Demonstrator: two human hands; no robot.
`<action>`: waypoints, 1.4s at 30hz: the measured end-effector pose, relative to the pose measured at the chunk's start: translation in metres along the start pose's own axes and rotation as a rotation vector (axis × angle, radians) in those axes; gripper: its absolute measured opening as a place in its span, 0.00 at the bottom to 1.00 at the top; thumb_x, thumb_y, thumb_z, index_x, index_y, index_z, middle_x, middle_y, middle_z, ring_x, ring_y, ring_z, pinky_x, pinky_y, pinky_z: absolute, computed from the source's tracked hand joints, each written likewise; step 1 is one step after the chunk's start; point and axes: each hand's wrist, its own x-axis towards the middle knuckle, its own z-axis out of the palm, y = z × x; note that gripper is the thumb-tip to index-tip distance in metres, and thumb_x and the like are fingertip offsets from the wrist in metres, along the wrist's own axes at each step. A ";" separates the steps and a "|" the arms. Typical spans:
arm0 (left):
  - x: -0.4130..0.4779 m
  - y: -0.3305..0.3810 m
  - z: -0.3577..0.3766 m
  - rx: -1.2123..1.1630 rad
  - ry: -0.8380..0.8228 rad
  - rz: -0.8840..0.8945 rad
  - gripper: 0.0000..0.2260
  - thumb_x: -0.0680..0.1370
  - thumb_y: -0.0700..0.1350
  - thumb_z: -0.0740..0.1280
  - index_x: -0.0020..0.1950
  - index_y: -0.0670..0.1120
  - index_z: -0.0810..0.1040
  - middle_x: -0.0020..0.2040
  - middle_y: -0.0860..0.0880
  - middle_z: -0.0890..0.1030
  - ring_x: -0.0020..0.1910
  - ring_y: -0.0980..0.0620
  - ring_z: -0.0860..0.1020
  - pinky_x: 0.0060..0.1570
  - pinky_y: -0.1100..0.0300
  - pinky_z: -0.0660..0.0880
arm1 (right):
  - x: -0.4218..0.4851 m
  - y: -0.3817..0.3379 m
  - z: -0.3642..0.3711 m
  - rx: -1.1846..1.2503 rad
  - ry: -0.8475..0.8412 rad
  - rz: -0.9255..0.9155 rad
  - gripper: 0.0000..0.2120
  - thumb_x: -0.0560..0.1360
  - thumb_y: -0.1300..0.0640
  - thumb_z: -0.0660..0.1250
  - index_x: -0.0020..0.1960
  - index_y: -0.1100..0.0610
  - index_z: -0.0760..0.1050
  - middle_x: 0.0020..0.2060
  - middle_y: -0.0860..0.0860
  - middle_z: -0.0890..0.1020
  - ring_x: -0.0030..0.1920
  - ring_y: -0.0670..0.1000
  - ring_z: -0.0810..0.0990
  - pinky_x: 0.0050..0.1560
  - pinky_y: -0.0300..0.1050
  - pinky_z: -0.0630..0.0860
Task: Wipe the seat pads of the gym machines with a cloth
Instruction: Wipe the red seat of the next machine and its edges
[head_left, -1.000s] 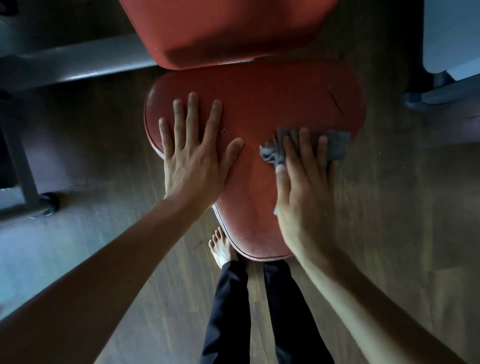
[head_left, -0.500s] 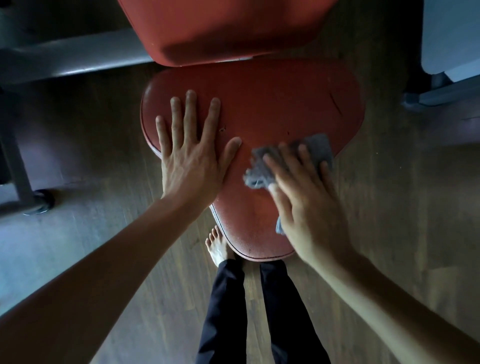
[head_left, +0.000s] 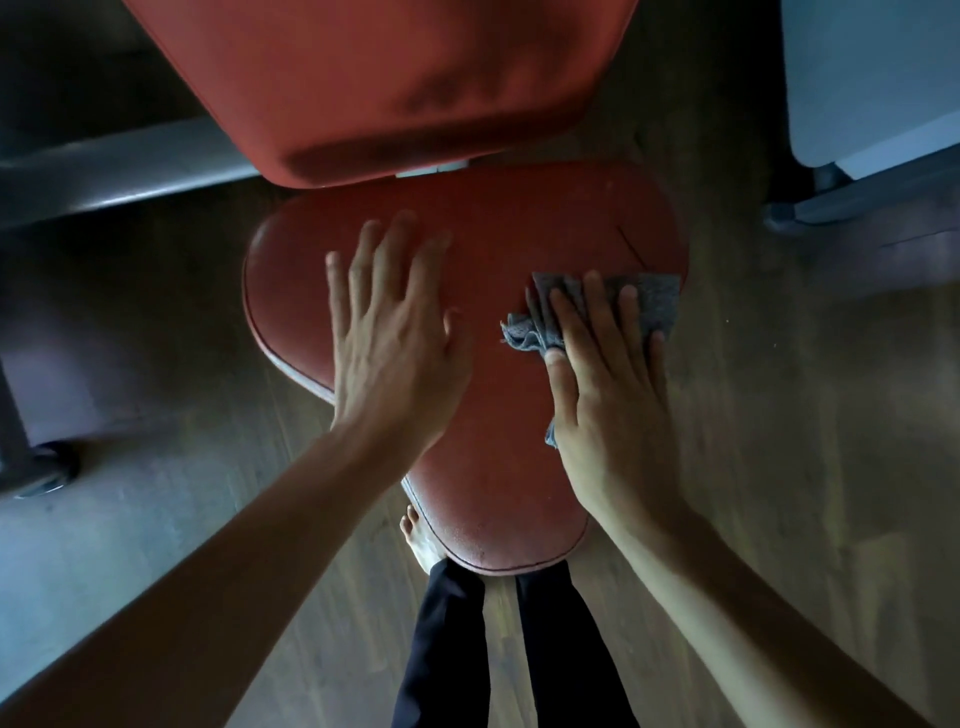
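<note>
While the right hand lies flat with its fingers straight and slightly apart, it presses the cloth down onto the seat and grips nothing. The thumb runs along the cloth's left side, where the grey fabric bunches into folds. A flatter part spreads out past the fingertips, and a small corner pokes out under the heel of the palm. The cloth sits on the right part of the seat, its far corner reaching the seat's right edge. To the left, well apart from the cloth, the left hand is spread wide over the seat's left half, palm down and holding nothing. Its fingertips are blurred, so I cannot tell how firmly it bears on the surface. The seat is red, broad at the far end and narrowing to a rounded tip near the person, with a thin scratch near its far right corner. Beyond it the red back pad overlaps the seat's far edge. Under the tip show a bare foot and two dark trouser legs on the wooden floor. A grey bar crosses at the far left, and a pale grey machine stands at the far right.
</note>
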 end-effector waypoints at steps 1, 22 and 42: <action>0.004 0.006 0.004 -0.005 -0.012 0.036 0.26 0.78 0.47 0.60 0.77 0.47 0.64 0.78 0.45 0.62 0.79 0.45 0.52 0.77 0.45 0.43 | 0.005 0.003 0.000 0.022 0.008 0.017 0.24 0.83 0.47 0.49 0.78 0.51 0.61 0.79 0.50 0.59 0.80 0.53 0.52 0.77 0.57 0.53; 0.006 0.009 0.034 0.168 -0.018 0.151 0.26 0.84 0.55 0.54 0.80 0.48 0.57 0.80 0.46 0.56 0.80 0.47 0.51 0.78 0.47 0.48 | 0.051 0.032 -0.001 0.331 0.070 0.113 0.24 0.84 0.50 0.48 0.79 0.53 0.59 0.80 0.52 0.56 0.80 0.53 0.45 0.78 0.60 0.52; 0.004 0.007 0.037 0.123 0.026 0.137 0.26 0.83 0.55 0.56 0.79 0.48 0.60 0.80 0.48 0.58 0.80 0.49 0.52 0.79 0.49 0.48 | 0.070 0.029 -0.001 0.100 0.061 -0.164 0.24 0.84 0.49 0.49 0.78 0.53 0.62 0.78 0.50 0.61 0.79 0.53 0.55 0.78 0.54 0.49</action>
